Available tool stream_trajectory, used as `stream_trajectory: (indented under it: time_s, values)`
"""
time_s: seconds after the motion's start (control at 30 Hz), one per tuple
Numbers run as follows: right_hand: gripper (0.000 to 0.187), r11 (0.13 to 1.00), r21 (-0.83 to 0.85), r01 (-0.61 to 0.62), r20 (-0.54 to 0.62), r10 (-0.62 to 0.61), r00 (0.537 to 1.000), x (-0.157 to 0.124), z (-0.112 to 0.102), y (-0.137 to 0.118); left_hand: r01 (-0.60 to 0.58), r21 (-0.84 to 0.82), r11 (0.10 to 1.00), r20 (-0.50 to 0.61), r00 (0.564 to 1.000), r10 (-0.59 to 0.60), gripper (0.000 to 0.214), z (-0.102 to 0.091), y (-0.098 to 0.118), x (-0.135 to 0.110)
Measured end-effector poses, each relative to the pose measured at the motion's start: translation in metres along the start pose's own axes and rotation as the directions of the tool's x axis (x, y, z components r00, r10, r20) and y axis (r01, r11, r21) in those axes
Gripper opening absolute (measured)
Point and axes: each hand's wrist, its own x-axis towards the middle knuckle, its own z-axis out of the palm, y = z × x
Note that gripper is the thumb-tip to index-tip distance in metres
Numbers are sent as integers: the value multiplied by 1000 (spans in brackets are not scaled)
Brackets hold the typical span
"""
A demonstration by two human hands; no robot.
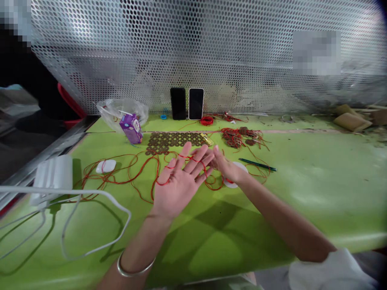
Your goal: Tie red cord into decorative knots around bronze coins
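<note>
My left hand (178, 181) is held palm up over the green table (302, 193), fingers stretched out and apart, with red string (193, 159) looped across the fingers. My right hand (225, 165) sits just right of it, fingers pinched together at the string near the left fingertips. More red string (127, 177) trails in loose loops over the table to the left. A sheet of brown coins (173, 141) lies right behind the hands. A white round disc (232, 183) lies partly under my right wrist.
Two phones (186, 103) lean on the perforated metal screen (193, 48). A purple carton (131, 128) and plastic bag stand at back left. Strung coin bundles (238, 137), a red spool (207, 120), a green pen (261, 164), a white mouse-like object (105, 166), a white box (54, 175) with cables.
</note>
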Motion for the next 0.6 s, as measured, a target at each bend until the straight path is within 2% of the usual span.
stream_trajectory:
  time_s: [0.07, 0.13, 0.23, 0.4, 0.5, 0.6]
  values:
    - [59, 989, 148, -27, 42, 21, 999, -3, 2, 4, -38, -12, 999, -26, 999, 37, 37, -2, 2, 1]
    - [48, 983, 183, -18, 61, 7, 998, -4, 2, 4, -66, -20, 998, -70, 995, 65, 37, -4, 3, 2]
    - [32, 999, 19, 34, 32, -35, 999, -8, 1, 0, -48, -35, 998, -140, 989, 43, 36, -7, 3, 4]
    - [26, 985, -150, 84, 5, -84, 996, -12, 4, -5, -24, -46, 999, -259, 966, 11, 36, -10, 3, 8]
    - [23, 970, -239, 41, -53, -55, 997, -11, 3, -3, -55, -76, 996, -266, 963, 33, 32, -10, 5, 8]
    - [24, 973, -229, -5, -151, -30, 988, -8, -1, 3, -58, -87, 995, -269, 963, 33, 28, -9, 8, 7]
